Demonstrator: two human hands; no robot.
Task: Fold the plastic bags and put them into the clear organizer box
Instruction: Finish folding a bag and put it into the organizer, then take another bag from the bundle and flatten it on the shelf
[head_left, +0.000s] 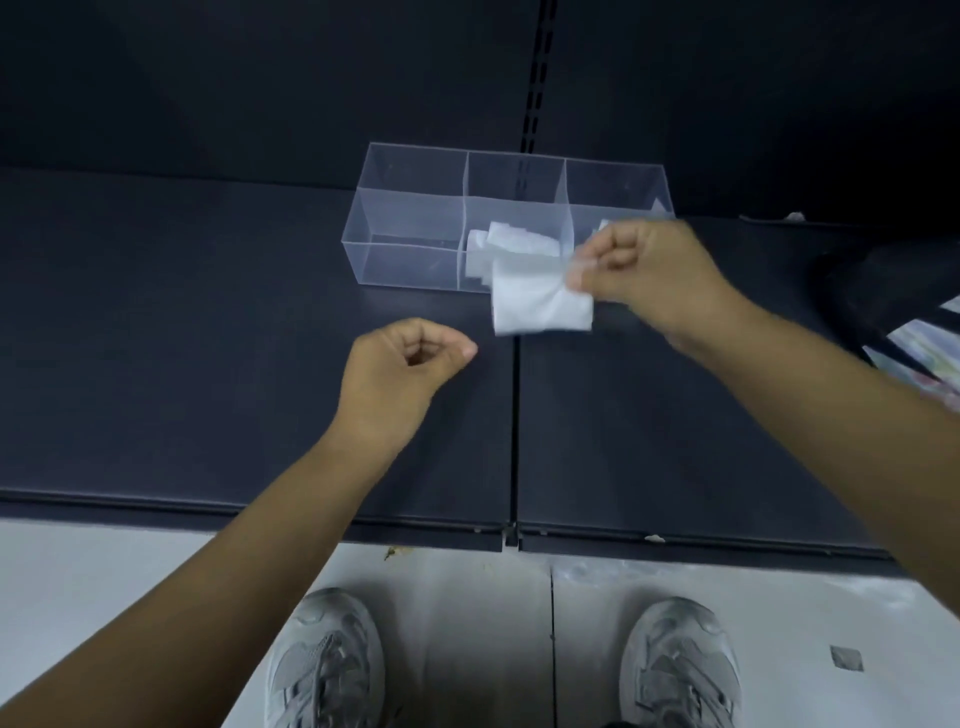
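— So, where is the folded bag (535, 301)?
— The right hand (644, 275) pinches it by one edge, in the air just in front of the clear organizer box (410, 208) on the dark shelf (208, 338).
— And the left hand (400, 369)?
— Curled, holding nothing, above the shelf. Other folded bags (511, 241) lie in the box's middle compartment.

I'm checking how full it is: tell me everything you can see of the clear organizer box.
The clear organizer box is long, open-topped, see-through plastic, split by two dividers into three compartments in a row. It sits flat on the dark shelf. The left compartment looks empty, the middle holds folded white bags, and the right is partly hidden by the right hand holding another bag.
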